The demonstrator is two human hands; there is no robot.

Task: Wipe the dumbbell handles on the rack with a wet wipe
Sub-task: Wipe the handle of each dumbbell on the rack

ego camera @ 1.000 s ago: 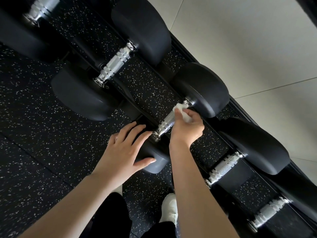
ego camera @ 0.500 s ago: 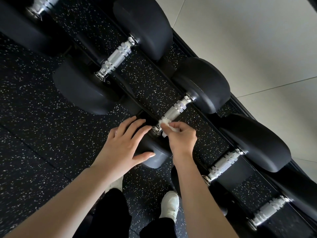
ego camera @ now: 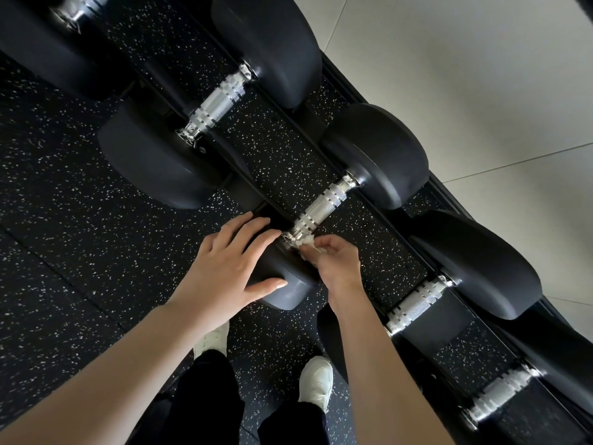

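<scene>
A: Any brands or text readable?

B: None legible. The dumbbell heads were plain black, and the chrome collar near the upper handle [ego camera: 218, 106] was too small and blurred to tell.

A: Hands?

B: Left hand [ego camera: 224, 268] lay flat with straight, spread fingers on the near head [ego camera: 285, 290] of the middle dumbbell, thumb along its side. Right hand [ego camera: 333, 261] had its fingers curled, pinching a bunched white wet wipe [ego camera: 306, 244].

A: Where was the wipe?

B: At the near end of the middle handle [ego camera: 322, 208], touching the collar just beside the near head. The rest of that knurled handle was bare up to the far head [ego camera: 385, 155].

A: Surface, room?

B: Black rack [ego camera: 378, 220] ran diagonally, with more dumbbells on both sides, e.g. another handle [ego camera: 417, 303] to the right. Floor [ego camera: 64, 236] was black rubber with white speckles. A pale tiled surface [ego camera: 465, 75] with thin grout lines sat behind the rack. White shoes [ego camera: 316, 379] and dark trousers showed below.
</scene>
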